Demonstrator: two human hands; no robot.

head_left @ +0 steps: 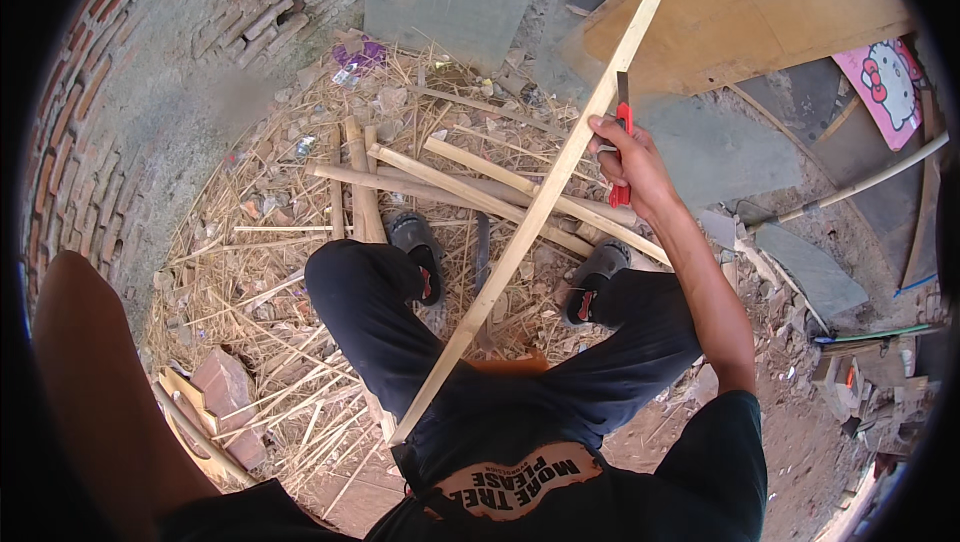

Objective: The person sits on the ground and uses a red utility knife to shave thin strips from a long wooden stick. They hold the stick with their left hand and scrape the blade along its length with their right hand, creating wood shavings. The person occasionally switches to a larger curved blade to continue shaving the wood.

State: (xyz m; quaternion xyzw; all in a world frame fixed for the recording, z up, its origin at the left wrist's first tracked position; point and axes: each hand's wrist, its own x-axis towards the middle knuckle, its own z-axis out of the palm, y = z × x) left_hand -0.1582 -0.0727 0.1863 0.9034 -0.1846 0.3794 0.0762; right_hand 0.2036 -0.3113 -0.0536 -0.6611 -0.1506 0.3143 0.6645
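Observation:
My right hand (640,170) is closed around a red utility knife (621,193), whose dark blade points away from me. Its thumb and fingertips also touch the edge of a long, pale strip that looks like split bamboo (520,242). This strip slants from my lap, past my left thigh, up to the far right. At the left edge my left arm (95,372) shows bent, with its hand outside the picture. Between my feet a dark, flat blade-like tool (482,247) lies partly under the strip.
Several bamboo poles and split pieces (440,182) lie crosswise before my shoes. Straw and shavings (290,342) cover the ground. A brick wall (90,102) rises at left; grey sheets (450,2), a brown board (760,7) and a pink cartoon panel (880,87) stand beyond.

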